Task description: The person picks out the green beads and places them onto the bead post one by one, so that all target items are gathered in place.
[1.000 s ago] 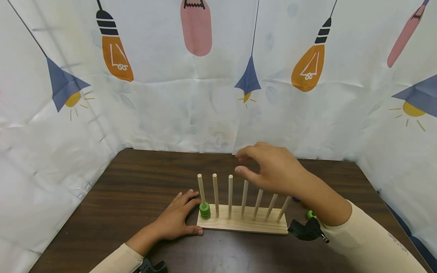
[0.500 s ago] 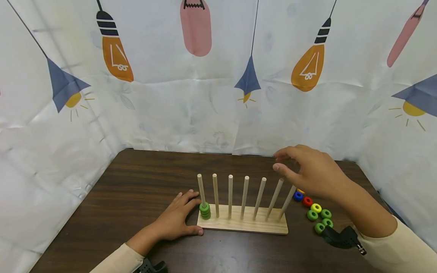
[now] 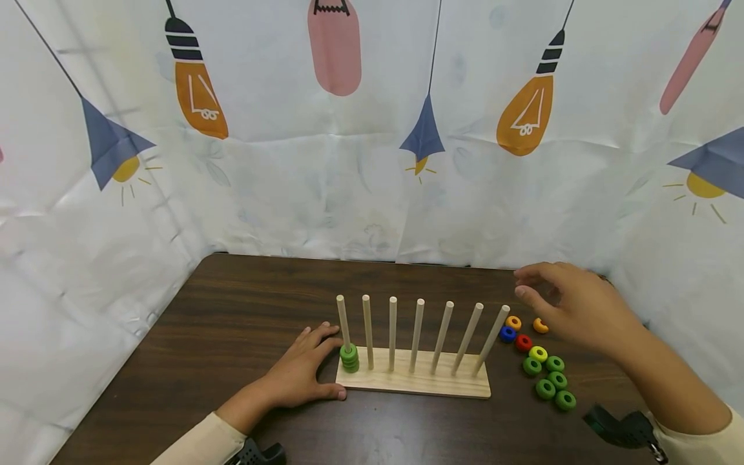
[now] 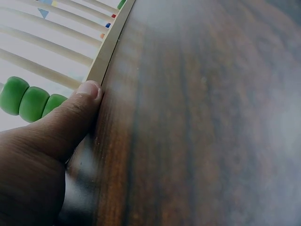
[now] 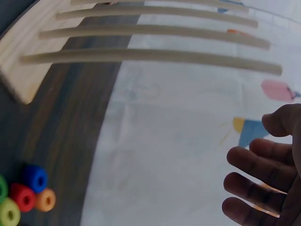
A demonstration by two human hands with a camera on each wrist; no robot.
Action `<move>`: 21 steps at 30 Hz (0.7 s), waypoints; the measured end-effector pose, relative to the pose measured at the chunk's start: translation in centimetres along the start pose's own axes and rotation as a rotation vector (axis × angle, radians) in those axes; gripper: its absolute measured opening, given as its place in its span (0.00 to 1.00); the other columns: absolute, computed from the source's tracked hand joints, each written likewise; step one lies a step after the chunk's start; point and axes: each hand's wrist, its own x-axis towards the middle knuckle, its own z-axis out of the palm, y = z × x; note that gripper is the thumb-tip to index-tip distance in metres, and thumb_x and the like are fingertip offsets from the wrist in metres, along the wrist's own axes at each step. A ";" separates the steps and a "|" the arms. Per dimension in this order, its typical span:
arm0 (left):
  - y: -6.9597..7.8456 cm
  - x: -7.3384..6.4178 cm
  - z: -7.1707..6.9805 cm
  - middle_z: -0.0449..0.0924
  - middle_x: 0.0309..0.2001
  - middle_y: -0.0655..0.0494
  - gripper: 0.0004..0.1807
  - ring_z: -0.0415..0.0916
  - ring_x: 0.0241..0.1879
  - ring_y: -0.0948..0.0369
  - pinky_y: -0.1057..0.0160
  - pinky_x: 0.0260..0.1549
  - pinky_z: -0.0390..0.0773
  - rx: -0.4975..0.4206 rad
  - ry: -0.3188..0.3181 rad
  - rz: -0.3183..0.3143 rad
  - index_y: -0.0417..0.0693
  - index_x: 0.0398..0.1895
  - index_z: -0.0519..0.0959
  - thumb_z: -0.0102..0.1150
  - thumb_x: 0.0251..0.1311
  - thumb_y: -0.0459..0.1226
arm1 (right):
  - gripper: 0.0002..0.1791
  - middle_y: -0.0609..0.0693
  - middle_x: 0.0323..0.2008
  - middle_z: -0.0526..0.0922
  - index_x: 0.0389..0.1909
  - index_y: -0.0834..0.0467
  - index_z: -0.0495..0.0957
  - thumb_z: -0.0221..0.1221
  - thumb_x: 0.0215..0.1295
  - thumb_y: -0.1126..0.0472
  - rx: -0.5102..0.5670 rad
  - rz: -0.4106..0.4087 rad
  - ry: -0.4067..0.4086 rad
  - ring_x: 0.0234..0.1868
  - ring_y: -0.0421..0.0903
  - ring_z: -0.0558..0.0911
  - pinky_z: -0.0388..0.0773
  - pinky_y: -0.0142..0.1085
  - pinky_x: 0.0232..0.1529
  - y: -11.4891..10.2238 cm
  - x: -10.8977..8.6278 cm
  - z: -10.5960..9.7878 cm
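Observation:
A pale wooden peg rack (image 3: 407, 374) with several upright pegs stands on the table. Green rings (image 3: 349, 359) are stacked on its leftmost peg. My left hand (image 3: 296, 374) holds the base's left end, thumb along the front edge and index finger at the back; in the left wrist view the thumb (image 4: 70, 113) lies against that edge, beside the green rings (image 4: 34, 103). Raised over the table's back right, my right hand (image 3: 581, 307) has loosely bent fingers and nothing between them. Below it, an orange ring (image 3: 540, 326) is partly covered by the hand.
Right of the rack lie loose rings: an orange ring (image 3: 513, 323), a blue ring (image 3: 507, 334), a red ring (image 3: 524, 343), a yellow ring (image 3: 538, 354) and several green rings (image 3: 557, 380). A printed white cloth (image 3: 325, 194) hangs behind the dark wooden table (image 3: 244, 297).
My right hand has moved right, from above the rack's pegs to beyond the loose rings, which are now uncovered. The left hand and the rack have stayed in place.

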 end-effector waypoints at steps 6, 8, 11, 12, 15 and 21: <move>0.0 0.0 0.0 0.57 0.77 0.46 0.49 0.47 0.78 0.41 0.34 0.74 0.46 -0.004 0.003 -0.006 0.51 0.69 0.73 0.64 0.51 0.72 | 0.17 0.49 0.47 0.87 0.56 0.55 0.83 0.62 0.74 0.50 0.005 0.022 -0.001 0.37 0.46 0.84 0.82 0.47 0.33 2.5 -1.5 1.1; 0.0 0.0 0.0 0.57 0.77 0.47 0.49 0.47 0.78 0.41 0.34 0.74 0.46 -0.002 0.003 -0.009 0.51 0.68 0.73 0.64 0.51 0.72 | 0.17 0.49 0.47 0.87 0.56 0.55 0.82 0.63 0.74 0.50 0.014 0.033 -0.009 0.36 0.45 0.83 0.81 0.44 0.32 3.4 -2.1 1.6; 0.0 0.1 0.0 0.57 0.77 0.47 0.49 0.47 0.78 0.42 0.34 0.74 0.46 0.000 0.002 -0.012 0.51 0.68 0.73 0.65 0.51 0.72 | 0.19 0.51 0.49 0.85 0.56 0.57 0.82 0.63 0.73 0.49 0.023 0.057 -0.038 0.36 0.43 0.82 0.79 0.42 0.31 4.6 -3.2 2.5; 0.0 0.1 0.0 0.57 0.77 0.47 0.49 0.48 0.78 0.41 0.34 0.74 0.46 -0.001 0.004 -0.012 0.51 0.68 0.73 0.65 0.51 0.72 | 0.20 0.51 0.49 0.85 0.56 0.57 0.82 0.64 0.72 0.49 0.026 0.065 -0.045 0.36 0.43 0.82 0.80 0.42 0.32 5.0 -3.5 2.8; 0.0 0.1 0.0 0.57 0.77 0.47 0.48 0.47 0.78 0.41 0.34 0.74 0.46 -0.004 0.003 -0.014 0.51 0.68 0.73 0.65 0.51 0.71 | 0.21 0.53 0.50 0.84 0.56 0.57 0.82 0.65 0.71 0.47 0.044 0.096 -0.078 0.37 0.44 0.81 0.79 0.42 0.31 6.0 -4.3 3.6; 0.1 0.1 0.0 0.57 0.77 0.46 0.48 0.47 0.78 0.40 0.33 0.73 0.47 -0.003 0.002 -0.018 0.52 0.68 0.73 0.65 0.51 0.72 | 0.24 0.55 0.52 0.83 0.56 0.54 0.82 0.66 0.69 0.42 0.059 0.157 -0.110 0.41 0.49 0.82 0.80 0.47 0.34 7.7 -5.7 4.9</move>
